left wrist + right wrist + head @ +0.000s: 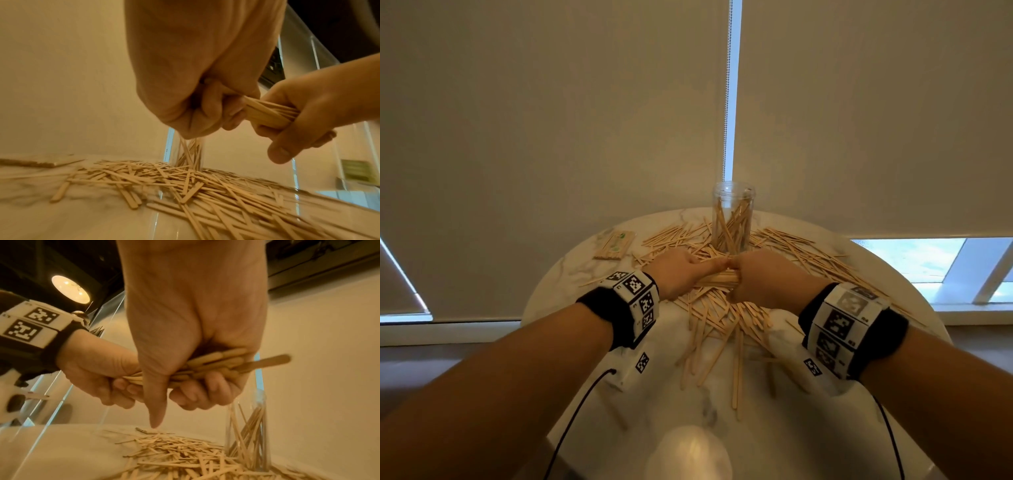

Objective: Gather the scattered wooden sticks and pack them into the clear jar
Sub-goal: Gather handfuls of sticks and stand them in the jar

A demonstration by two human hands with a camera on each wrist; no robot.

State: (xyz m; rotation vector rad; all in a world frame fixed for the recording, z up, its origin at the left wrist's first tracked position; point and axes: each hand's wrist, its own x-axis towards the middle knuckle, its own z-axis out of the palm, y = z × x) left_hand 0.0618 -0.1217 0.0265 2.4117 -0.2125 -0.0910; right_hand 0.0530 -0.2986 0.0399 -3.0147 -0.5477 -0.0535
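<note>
A bundle of wooden sticks (717, 278) lies level between both hands, held just above the loose sticks (726, 318) that spread across the middle of the round tabletop (571, 274). The left hand (674, 274) curls around one end and the right hand (756, 277) is clamped around the other, its thumb pointing down. In the right wrist view a few stick ends poke out unevenly past the fingers (197, 395). The clear jar (732, 219) stands upright just behind the hands, toward the far edge, open-topped and holding a few leaning sticks.

To do this step well, I would tap the bundle's ends flush, then pass it to one hand, tip it upright and lower it straight through the mouth. The jar looks narrow and light, so steadying it with the free hand seems wise. A flat packet of sticks (614, 245) lies near the far left edge.
</note>
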